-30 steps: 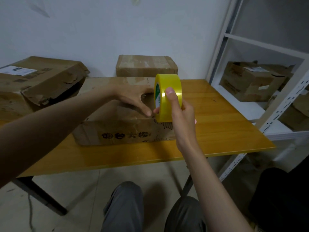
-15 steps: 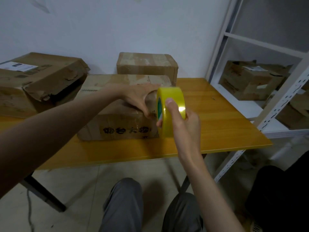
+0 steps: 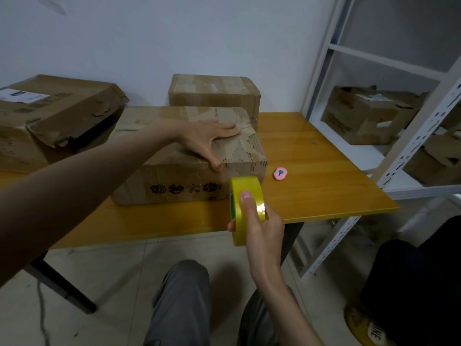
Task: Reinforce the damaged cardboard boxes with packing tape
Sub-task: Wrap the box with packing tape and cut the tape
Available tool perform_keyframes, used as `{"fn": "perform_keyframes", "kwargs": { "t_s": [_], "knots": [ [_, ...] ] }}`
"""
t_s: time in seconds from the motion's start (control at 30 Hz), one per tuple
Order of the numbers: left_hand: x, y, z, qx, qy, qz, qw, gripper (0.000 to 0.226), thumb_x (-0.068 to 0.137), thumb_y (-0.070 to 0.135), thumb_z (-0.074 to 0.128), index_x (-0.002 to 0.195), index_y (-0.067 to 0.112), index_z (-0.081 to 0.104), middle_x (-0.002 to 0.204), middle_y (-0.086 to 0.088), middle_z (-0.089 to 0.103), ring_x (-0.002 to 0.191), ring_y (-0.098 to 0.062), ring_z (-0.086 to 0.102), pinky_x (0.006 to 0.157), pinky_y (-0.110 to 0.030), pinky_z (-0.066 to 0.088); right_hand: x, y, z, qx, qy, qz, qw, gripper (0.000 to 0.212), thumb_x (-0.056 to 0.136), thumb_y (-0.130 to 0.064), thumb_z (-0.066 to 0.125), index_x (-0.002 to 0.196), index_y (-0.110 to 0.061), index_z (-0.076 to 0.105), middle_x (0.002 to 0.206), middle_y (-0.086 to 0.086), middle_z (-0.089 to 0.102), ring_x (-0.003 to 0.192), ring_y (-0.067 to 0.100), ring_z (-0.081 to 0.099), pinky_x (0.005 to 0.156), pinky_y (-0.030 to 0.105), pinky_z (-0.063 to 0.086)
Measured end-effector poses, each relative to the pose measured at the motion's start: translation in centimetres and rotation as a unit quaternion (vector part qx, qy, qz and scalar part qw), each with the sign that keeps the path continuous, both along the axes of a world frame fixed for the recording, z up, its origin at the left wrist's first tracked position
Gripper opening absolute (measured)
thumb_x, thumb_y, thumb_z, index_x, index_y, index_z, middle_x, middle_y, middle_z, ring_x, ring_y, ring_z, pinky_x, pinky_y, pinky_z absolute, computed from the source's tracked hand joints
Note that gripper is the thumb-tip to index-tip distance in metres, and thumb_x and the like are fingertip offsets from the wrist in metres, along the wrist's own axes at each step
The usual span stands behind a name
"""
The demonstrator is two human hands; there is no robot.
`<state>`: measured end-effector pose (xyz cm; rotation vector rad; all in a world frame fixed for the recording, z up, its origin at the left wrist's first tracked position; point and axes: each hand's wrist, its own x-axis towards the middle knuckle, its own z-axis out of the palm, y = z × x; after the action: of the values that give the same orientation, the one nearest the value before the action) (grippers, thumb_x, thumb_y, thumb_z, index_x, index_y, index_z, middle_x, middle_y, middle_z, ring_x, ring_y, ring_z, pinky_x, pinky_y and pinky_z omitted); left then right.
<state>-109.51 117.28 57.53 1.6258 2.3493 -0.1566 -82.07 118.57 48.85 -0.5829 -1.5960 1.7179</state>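
— What kind of room is this?

— A storeroom or packing area. Worn cardboard boxes (image 3: 189,156) sit on a plain wooden table (image 3: 311,171) against a bare white wall (image 3: 174,38).

— Anything else?

— A white slotted metal shelving rack (image 3: 411,156) at the right holds more battered boxes (image 3: 366,116), above a tiled floor (image 3: 119,283).

Left hand (image 3: 207,136) presses the box (image 3: 189,166); right hand (image 3: 262,228) grips tape roll (image 3: 245,208).
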Motion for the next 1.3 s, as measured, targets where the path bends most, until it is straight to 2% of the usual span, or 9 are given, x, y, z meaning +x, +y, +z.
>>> {"fn": "perform_keyframes", "kwargs": {
  "t_s": [0.27, 0.43, 0.53, 0.6, 0.67, 0.77, 0.97, 1.17, 1.3],
  "knots": [
    [4.3, -4.1, -2.7, 0.18, 0.0, -0.072, 0.981, 0.067, 0.097, 0.048, 0.054, 0.158, 0.035, 0.029, 0.163, 0.018, 0.025, 0.153, -0.009, 0.018, 0.127, -0.041, 0.013, -1.9, 1.9, -0.9, -0.045, -0.066, 0.068, 0.995, 0.025, 0.102, -0.036, 0.057, 0.089, -0.018, 0.067, 0.067, 0.013, 0.068, 0.063, 0.02, 0.067, 0.071, 0.037, 0.054],
    [8.5, -5.5, -6.7, 0.387, 0.085, -0.067, 0.916, 0.054, 0.096, 0.002, 0.06, 0.144, 0.025, 0.056, 0.146, 0.01, 0.055, 0.139, -0.011, 0.048, 0.115, -0.037, 0.042, -2.6, 2.5, -1.4, -0.049, -0.06, 0.071, 0.995, 0.013, 0.098, -0.041, 0.062, 0.103, -0.031, 0.07, 0.101, -0.004, 0.074, 0.092, 0.015, 0.07, 0.08, 0.03, 0.056],
    [8.5, -6.8, -6.9, 0.456, 0.103, 0.001, 0.884, 0.045, 0.092, 0.015, 0.071, 0.136, 0.019, 0.063, 0.136, -0.001, 0.065, 0.128, -0.02, 0.058, 0.112, -0.04, 0.044, -2.2, 2.9, -1.9, 0.002, -0.082, 0.056, 0.995, 0.03, 0.088, -0.055, 0.066, 0.11, -0.036, 0.06, 0.123, -0.013, 0.057, 0.113, 0.003, 0.055, 0.09, 0.023, 0.045],
    [7.5, -8.9, -6.6, 0.483, 0.155, 0.075, 0.858, 0.058, 0.084, 0.036, 0.077, 0.136, 0.019, 0.06, 0.138, -0.004, 0.061, 0.132, -0.024, 0.053, 0.123, -0.039, 0.026, -2.0, 3.7, -2.1, 0.014, -0.077, 0.046, 0.996, 0.05, 0.084, -0.058, 0.067, 0.124, -0.032, 0.052, 0.134, -0.011, 0.043, 0.119, 0.002, 0.047, 0.092, 0.021, 0.041],
    [6.1, -11.7, -6.9, 0.5, 0.213, 0.156, 0.825, 0.078, 0.076, 0.058, 0.078, 0.138, 0.017, 0.057, 0.146, -0.007, 0.053, 0.142, -0.029, 0.04, 0.125, -0.033, -0.002, -2.3, 4.7, -2.5, 0.0, -0.061, 0.058, 0.996, 0.069, 0.079, -0.063, 0.066, 0.139, -0.039, 0.041, 0.148, -0.013, 0.034, 0.13, 0.004, 0.039, 0.103, 0.026, 0.037],
    [4.8, -15.5, -8.3, 0.545, 0.231, 0.25, 0.766, 0.096, 0.068, 0.076, 0.073, 0.142, 0.02, 0.05, 0.157, -0.013, 0.035, 0.151, -0.037, 0.022, 0.124, -0.05, -0.002, -3.0, 5.7, -2.4, -0.021, -0.054, 0.094, 0.994, 0.094, 0.072, -0.077, 0.067, 0.151, -0.046, 0.029, 0.159, -0.015, 0.031, 0.143, 0.009, 0.035, 0.117, 0.042, 0.036],
    [5.4, -17.2, -11.0, 0.634, -0.042, 0.366, 0.68, 0.108, 0.066, 0.074, 0.075, 0.15, 0.02, 0.035, 0.15, -0.006, 0.039, 0.137, -0.018, 0.04, 0.114, -0.03, 0.038, -4.8, 6.7, -1.6, -0.031, -0.05, 0.117, 0.991, 0.074, 0.082, -0.07, 0.054, 0.148, -0.047, 0.028, 0.147, -0.019, 0.04, 0.141, 0.012, 0.041, 0.119, 0.047, 0.034],
    [6.9, -15.4, -9.3, 0.657, -0.043, 0.383, 0.649, 0.085, 0.074, 0.057, 0.077, 0.138, 0.015, 0.04, 0.126, 0.002, 0.048, 0.114, -0.014, 0.051, 0.087, -0.024, 0.046, -5.2, 6.9, 0.2, 0.015, -0.066, 0.049, 0.997, 0.053, 0.098, -0.059, 0.047, 0.136, -0.023, 0.053, 0.128, -0.006, 0.058, 0.123, 0.017, 0.055, 0.112, 0.047, 0.042],
    [7.7, -15.5, -7.1, 0.639, -0.012, 0.395, 0.66, 0.08, 0.078, 0.059, 0.077, 0.135, 0.015, 0.043, 0.125, -0.005, 0.056, 0.111, -0.023, 0.057, 0.08, -0.027, 0.048, -4.2, 8.4, 1.6, 0.049, -0.039, 0.047, 0.997, 0.041, 0.108, -0.038, 0.044, 0.144, -0.02, 0.05, 0.099, -0.027, 0.054, 0.084, -0.027, 0.051, 0.084, 0.0, 0.039]
  ]
}}
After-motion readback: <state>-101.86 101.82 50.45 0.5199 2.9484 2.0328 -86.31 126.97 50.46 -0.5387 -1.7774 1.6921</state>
